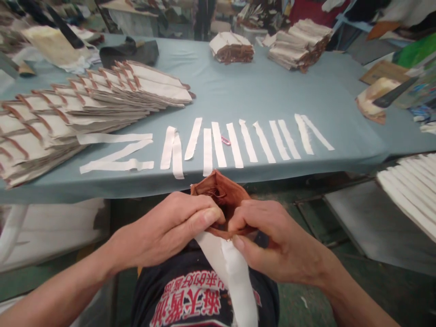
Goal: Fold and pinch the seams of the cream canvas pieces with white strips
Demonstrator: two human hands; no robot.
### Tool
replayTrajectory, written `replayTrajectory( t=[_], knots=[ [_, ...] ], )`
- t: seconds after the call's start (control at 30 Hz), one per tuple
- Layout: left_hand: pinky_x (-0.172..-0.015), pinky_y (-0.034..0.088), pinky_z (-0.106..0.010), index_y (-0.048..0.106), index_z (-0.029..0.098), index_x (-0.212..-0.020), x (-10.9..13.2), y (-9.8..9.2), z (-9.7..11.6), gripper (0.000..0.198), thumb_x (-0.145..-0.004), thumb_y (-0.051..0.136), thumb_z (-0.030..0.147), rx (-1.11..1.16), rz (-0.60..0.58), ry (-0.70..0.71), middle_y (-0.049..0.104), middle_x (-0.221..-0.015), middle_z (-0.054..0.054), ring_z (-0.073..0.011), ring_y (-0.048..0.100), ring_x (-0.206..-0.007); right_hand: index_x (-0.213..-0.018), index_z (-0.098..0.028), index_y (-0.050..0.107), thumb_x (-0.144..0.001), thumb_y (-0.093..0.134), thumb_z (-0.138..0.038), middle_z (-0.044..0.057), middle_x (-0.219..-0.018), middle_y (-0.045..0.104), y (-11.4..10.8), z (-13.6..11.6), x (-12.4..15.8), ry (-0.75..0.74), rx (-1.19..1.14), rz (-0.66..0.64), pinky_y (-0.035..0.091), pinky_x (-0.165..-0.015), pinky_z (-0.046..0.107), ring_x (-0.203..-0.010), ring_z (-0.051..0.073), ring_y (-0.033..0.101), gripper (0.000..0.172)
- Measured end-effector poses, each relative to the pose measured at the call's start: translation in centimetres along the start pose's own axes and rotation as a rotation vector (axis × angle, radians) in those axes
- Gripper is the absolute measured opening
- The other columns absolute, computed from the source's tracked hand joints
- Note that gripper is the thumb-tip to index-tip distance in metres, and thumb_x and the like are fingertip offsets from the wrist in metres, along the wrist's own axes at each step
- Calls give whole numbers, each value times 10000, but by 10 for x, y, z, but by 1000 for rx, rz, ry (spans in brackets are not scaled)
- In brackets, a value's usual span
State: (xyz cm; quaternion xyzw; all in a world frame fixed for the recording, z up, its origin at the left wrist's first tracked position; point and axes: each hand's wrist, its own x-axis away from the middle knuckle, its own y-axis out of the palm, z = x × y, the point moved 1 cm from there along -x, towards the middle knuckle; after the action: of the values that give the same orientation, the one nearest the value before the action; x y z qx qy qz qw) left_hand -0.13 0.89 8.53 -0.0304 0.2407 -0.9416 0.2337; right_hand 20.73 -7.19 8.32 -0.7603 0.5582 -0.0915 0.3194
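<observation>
Just off the table's front edge, both hands grip the near rim of a brown fabric piece (235,193) that opens like a pouch, with loose threads inside. My left hand (184,215) is closed on the rim, thumb on top and fingertips tucked inside. Close beside it, my right hand (269,236) pinches the same rim between thumb and fingers. A white cloth strip (240,281) hangs down from the rim over the dark printed apron (190,295). Whether a finger also holds the strip is hidden.
Several white strips (235,145) lie in a row along the blue-covered table (259,95), with a pink clip (225,141) among them. Overlapping white-and-brown fabric pieces (102,100) fill the left side. Bundled stacks (231,45) stand at the back. White slats (412,190) jut in at right.
</observation>
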Motion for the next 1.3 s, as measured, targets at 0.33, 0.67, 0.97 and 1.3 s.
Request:
replayTrajectory(
  t=[0.33, 0.67, 0.97, 1.3],
  knots=[
    [-567, 313, -242, 474, 192, -701, -17, 9, -15, 354, -1041, 487, 289, 232, -271, -19, 413, -642, 50, -105, 398, -572, -804, -197, 608, -942, 503, -173, -24, -716, 623, -1, 6, 6, 45, 49, -108, 376, -632, 265, -640, 123, 549, 175],
    [-614, 334, -244, 449, 190, -744, -12, 4, -20, 362, -1074, 448, 337, 188, -309, -4, 425, -686, 48, -109, 415, -625, -824, -198, 560, -1003, 479, -137, 1, -791, 619, 1, 12, -1, -63, 78, -114, 371, -748, 309, -760, 153, 522, 206],
    [-564, 296, -249, 397, 195, -710, -17, 16, -36, 368, -1047, 447, 334, 318, -333, -66, 343, -683, 50, -105, 342, -611, -843, -208, 557, -1015, 525, -141, -1, -833, 618, 7, 27, -7, -69, -56, -69, 406, -867, 314, -854, 159, 559, 188],
    [-579, 294, -258, 337, 202, -651, -5, 39, -45, 400, -1030, 411, 306, 77, 143, -149, 353, -635, 48, -104, 346, -590, -1000, -214, 650, -1032, 477, -365, 24, -901, 710, 33, 34, 20, 454, -169, -19, 438, -728, 310, -811, 189, 637, 232]
  ],
)
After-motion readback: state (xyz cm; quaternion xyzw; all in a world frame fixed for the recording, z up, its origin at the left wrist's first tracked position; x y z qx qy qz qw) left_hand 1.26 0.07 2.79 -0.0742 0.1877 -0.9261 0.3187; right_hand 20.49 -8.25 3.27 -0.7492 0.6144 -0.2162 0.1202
